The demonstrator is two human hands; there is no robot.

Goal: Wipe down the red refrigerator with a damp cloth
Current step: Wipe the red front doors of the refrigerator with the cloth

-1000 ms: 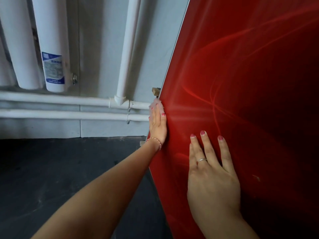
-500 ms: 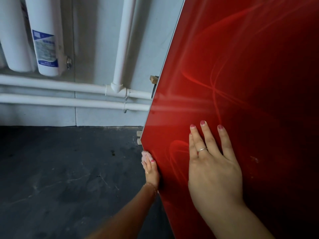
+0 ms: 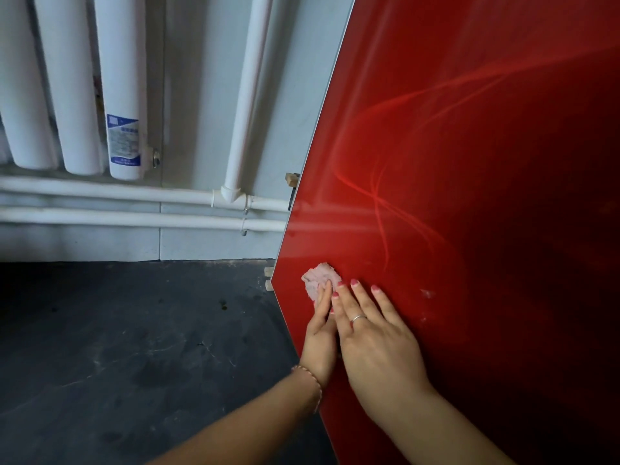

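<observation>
- The cloth (image 3: pixel 318 280), a small pink wad, is pressed against the fridge (image 3: pixel 469 196) by the left hand (image 3: pixel 320 337); its fingers lie nearly straight over the wad, so the grip is flat and pressing rather than clamped round it.
- Most of the cloth shows just beyond the left fingertips, low on the red panel and a little inside its left edge.
- The right hand (image 3: pixel 375 333) is laid flat on the panel, touching the left hand on its right side; its fingers are spread and hold nothing. It is probably placed there to brace the body or steady the door while the wiping is done.
- Pale specks (image 3: pixel 427 293) are seen on the panel to the right of both hands, apparently not yet wiped.
- The floor (image 3: pixel 134 347) lies to the left of the hands, and white pipes (image 3: pixel 134 196) run along the wall well above and left of them.
- The cloth is kept bunched, likely so that pressure is concentrated on a small patch; much of the panel appears still to be done.
</observation>
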